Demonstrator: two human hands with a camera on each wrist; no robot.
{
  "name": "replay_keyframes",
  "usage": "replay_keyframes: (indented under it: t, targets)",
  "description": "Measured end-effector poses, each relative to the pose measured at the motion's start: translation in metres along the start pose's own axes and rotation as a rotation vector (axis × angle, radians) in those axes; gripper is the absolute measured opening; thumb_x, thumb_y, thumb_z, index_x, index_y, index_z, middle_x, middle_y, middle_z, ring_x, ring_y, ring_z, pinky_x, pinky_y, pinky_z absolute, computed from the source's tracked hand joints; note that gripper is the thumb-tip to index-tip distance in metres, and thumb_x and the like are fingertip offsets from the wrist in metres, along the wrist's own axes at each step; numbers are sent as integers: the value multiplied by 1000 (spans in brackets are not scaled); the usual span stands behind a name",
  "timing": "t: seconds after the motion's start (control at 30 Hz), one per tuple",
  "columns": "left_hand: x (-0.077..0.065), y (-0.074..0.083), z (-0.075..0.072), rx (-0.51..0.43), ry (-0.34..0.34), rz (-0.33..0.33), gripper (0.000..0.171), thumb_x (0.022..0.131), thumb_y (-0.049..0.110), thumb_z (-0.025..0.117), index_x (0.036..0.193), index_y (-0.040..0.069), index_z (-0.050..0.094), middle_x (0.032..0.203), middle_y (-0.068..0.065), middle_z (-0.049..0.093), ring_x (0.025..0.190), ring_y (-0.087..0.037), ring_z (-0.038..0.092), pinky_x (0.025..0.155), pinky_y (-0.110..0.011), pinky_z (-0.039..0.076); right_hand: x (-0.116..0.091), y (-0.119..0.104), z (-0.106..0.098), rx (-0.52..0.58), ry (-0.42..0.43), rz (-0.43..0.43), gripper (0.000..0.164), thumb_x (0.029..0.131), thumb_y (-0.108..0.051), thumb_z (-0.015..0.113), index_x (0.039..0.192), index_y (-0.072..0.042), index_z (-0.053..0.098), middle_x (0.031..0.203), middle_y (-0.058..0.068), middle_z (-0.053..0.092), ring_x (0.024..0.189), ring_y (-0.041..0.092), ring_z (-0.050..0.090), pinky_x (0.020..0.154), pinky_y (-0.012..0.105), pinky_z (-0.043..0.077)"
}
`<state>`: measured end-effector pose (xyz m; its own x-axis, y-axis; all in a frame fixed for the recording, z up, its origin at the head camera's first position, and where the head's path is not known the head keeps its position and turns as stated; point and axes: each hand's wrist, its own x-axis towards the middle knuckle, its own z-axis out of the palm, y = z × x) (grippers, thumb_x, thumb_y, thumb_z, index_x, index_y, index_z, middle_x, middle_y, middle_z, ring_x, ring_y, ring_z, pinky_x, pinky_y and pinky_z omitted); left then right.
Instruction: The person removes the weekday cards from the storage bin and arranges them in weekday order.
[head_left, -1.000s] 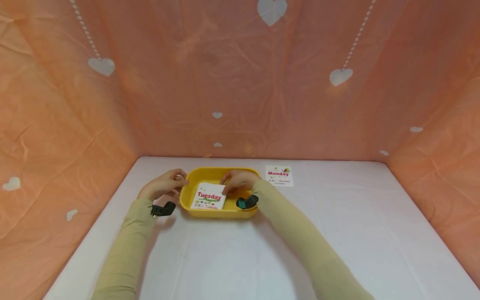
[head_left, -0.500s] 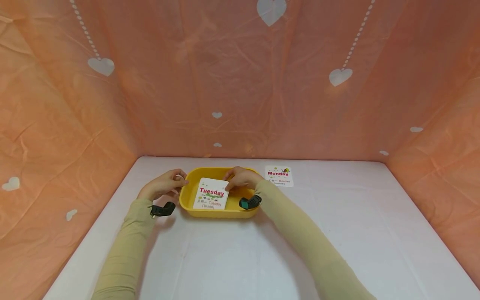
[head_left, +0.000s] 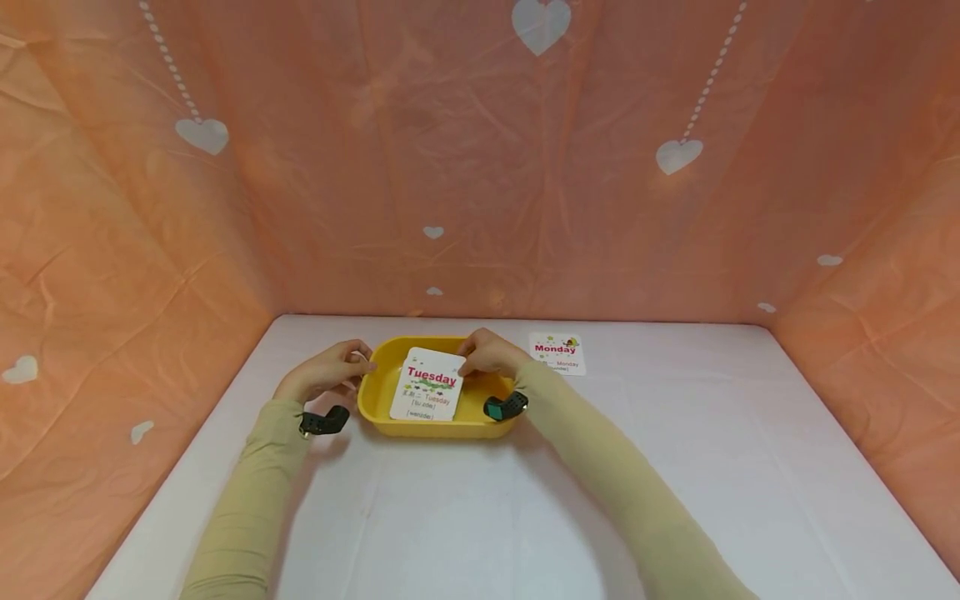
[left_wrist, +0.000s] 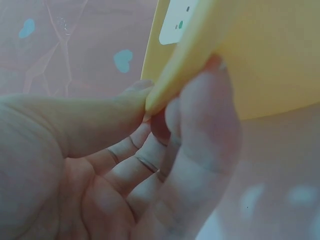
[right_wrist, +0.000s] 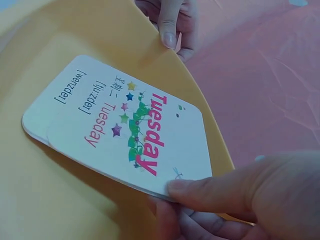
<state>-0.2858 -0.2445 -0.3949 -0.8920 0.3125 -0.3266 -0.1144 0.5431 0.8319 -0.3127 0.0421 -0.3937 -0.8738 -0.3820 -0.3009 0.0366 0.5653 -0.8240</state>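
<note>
My right hand (head_left: 491,352) pinches the corner of a white Tuesday card (right_wrist: 130,125) between thumb and fingers. Under it lies at least one more card (right_wrist: 37,117), whose lower edge with the text [wenzdei] sticks out. Both are inside a yellow basin (head_left: 480,429), the Tuesday card tilted up toward its far side. At the basin's left end, my left hand (head_left: 326,371) grips the rim (left_wrist: 200,45), thumb inside and fingers outside, as the left wrist view shows. How many cards lie in the stack cannot be seen.
A Monday card (head_left: 557,354) lies face up on the white table (head_left: 435,517), just right of the basin. Orange cloth (head_left: 480,183) with pale hearts walls the table at the back and both sides. Each wrist wears a black strap.
My right hand has drawn the Tuesday card up and slightly right, baring the edge of the card beneath. The left hand stays on the rim.
</note>
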Motion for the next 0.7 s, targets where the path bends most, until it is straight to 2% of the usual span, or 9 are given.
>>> replay_keyframes:
  t: [0.23, 0.4, 0.7]
  targets:
    - [1, 1, 2, -32, -6, 10, 28, 98, 15, 54, 117, -2, 42, 93, -15, 56, 74, -22, 57, 65, -35, 54, -2, 2, -1, -28, 40, -16, 36, 83, 4, 69, 117, 6, 58, 107, 16, 58, 76, 19, 62, 72, 28, 53]
    - [1, 1, 0, -19, -8, 10, 29, 99, 17, 53, 118, -1, 42, 93, -15, 57, 74, -22, 58, 64, -33, 54, -6, 1, -2, -56, 48, -14, 34, 83, 4, 68, 115, 5, 57, 103, 15, 57, 73, 19, 60, 69, 27, 53]
    - [-1, 1, 0, -7, 1, 6, 28, 99, 18, 53, 116, -1, 42, 89, -14, 57, 73, -21, 58, 62, -31, 53, -8, 5, -5, -13, 25, -27, 31, 84, 9, 65, 114, 7, 59, 94, 15, 62, 64, 23, 62, 65, 32, 54]
